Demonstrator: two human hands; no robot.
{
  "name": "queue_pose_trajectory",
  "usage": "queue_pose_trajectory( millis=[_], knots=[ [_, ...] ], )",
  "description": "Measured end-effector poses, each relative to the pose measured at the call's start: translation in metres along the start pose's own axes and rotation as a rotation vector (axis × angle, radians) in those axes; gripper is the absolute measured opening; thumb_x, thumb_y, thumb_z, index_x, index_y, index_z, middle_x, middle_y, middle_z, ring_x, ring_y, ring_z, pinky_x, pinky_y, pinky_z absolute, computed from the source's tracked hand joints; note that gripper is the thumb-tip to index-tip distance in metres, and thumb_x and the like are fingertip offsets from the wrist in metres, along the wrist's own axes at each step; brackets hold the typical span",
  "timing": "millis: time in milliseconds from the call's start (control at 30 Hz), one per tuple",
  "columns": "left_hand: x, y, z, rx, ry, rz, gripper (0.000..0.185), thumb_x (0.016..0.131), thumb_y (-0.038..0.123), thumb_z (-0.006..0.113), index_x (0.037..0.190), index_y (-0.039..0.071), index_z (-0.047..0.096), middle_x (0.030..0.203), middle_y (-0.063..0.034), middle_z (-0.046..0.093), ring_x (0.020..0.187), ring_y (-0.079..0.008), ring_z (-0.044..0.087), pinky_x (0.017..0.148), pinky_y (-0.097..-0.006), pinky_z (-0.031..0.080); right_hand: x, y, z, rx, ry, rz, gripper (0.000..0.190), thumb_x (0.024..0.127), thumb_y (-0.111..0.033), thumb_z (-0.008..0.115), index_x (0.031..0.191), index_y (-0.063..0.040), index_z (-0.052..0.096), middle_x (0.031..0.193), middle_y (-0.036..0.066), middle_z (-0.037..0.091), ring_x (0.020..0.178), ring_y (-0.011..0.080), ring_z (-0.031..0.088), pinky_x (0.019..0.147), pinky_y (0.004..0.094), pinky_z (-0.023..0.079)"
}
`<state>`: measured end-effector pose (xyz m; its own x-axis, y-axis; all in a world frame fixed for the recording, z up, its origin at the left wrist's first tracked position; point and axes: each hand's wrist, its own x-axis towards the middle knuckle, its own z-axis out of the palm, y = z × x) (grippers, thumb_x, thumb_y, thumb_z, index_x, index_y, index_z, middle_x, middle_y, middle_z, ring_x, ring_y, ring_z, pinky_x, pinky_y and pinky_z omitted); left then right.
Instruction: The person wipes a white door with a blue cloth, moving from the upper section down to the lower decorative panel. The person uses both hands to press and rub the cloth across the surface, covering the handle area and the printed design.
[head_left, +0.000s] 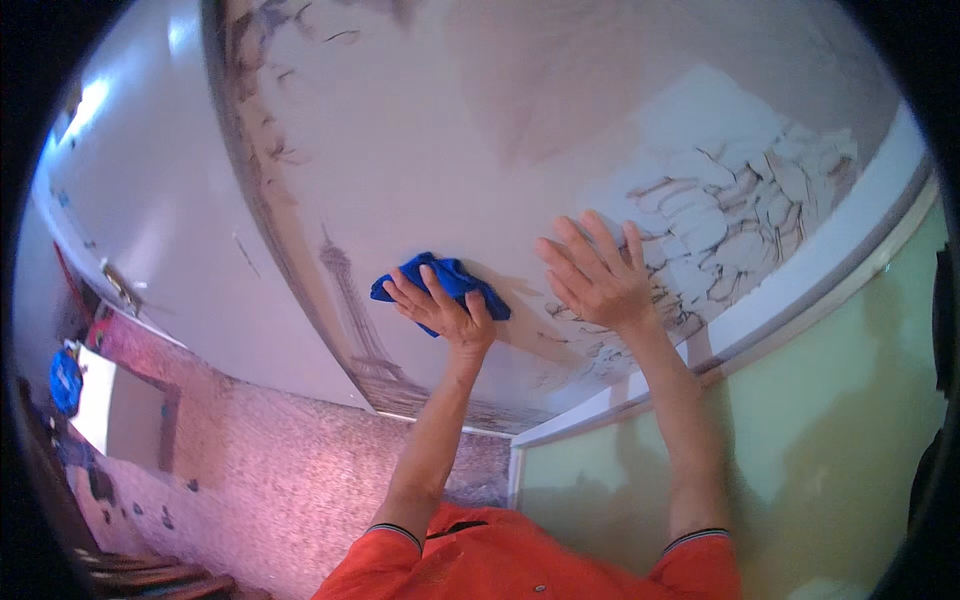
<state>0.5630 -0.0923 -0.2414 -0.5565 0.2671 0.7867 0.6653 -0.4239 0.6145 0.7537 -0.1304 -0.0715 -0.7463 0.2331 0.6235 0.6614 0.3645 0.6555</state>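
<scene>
My left hand (454, 319) presses a blue cloth (461, 276) against a large pale panel (420, 172) with a printed picture. The cloth is bunched under my fingers and palm, its folds spreading out past both sides of the hand. A printed Eiffel Tower (346, 285) stands just left of that hand. My right hand (604, 281) has its fingers spread and holds nothing; it is at the panel beside large printed flowers (739, 217). Whether its palm lies fully flat there, I cannot tell.
A white door (202, 225) with a metal handle (120, 286) adjoins the panel at left. To the right, a white frame (795, 289) borders a pale green wall (810, 405). On the speckled pinkish floor (285, 457) stands a white box (112, 409) with a blue object (66, 381) near it.
</scene>
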Motion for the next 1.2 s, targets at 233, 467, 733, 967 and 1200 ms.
queue_pose_trajectory(
  millis=[233,467,733,967,1200],
  knots=[
    [-0.009,-0.074,-0.021,0.157,-0.269,0.516,0.075,0.104,0.07,0.034,0.151,0.014,0.049,0.167,-0.0332,0.022,0.155,-0.0568,0.012,0.119,-0.0721,-0.003,0.003,0.004,-0.003,0.073,0.07,0.004,0.041,0.096,-0.029,0.064,0.137,-0.024,0.069,0.151,0.001,0.06,0.144,0.0241,0.052,0.122,0.0556,0.029],
    [0.074,-0.013,-0.015,0.104,-0.244,0.558,0.069,0.104,0.065,0.036,0.151,0.015,0.051,0.165,-0.033,0.03,0.155,-0.0558,0.014,0.121,-0.0699,-0.002,-0.002,0.007,-0.003,0.113,0.059,-0.007,0.043,0.094,-0.028,0.064,0.136,-0.022,0.069,0.153,0.002,0.058,0.145,0.0248,0.051,0.119,0.0556,0.033],
    [0.111,-0.017,-0.023,0.152,-0.254,0.71,0.066,0.103,0.063,0.04,0.142,0.015,0.063,0.165,-0.0299,0.033,0.155,-0.0539,0.018,0.121,-0.0691,0.002,-0.025,0.023,-0.008,0.018,0.267,0.375,0.046,0.093,-0.034,0.066,0.137,-0.023,0.068,0.156,0.008,0.053,0.147,0.0348,0.044,0.119,0.0601,0.025],
    [0.17,0.057,-0.008,0.093,-0.227,0.683,0.068,0.102,0.058,0.048,0.155,0.015,0.049,0.167,-0.03,0.028,0.155,-0.0549,0.018,0.119,-0.0712,0.004,-0.029,0.021,-0.01,-0.022,0.264,0.421,0.049,0.097,-0.04,0.064,0.143,-0.026,0.065,0.161,0.004,0.048,0.151,0.0299,0.038,0.125,0.0612,0.018],
    [0.165,0.095,0.0,0.094,-0.332,0.845,0.062,0.099,0.055,0.058,0.153,0.026,0.055,0.17,-0.0208,0.03,0.159,-0.0456,0.016,0.123,-0.0666,-0.005,-0.024,0.017,-0.006,-0.057,0.271,0.398,0.046,0.094,-0.039,0.067,0.138,-0.024,0.068,0.158,0.008,0.051,0.151,0.0345,0.039,0.124,0.0602,0.018]
  ],
)
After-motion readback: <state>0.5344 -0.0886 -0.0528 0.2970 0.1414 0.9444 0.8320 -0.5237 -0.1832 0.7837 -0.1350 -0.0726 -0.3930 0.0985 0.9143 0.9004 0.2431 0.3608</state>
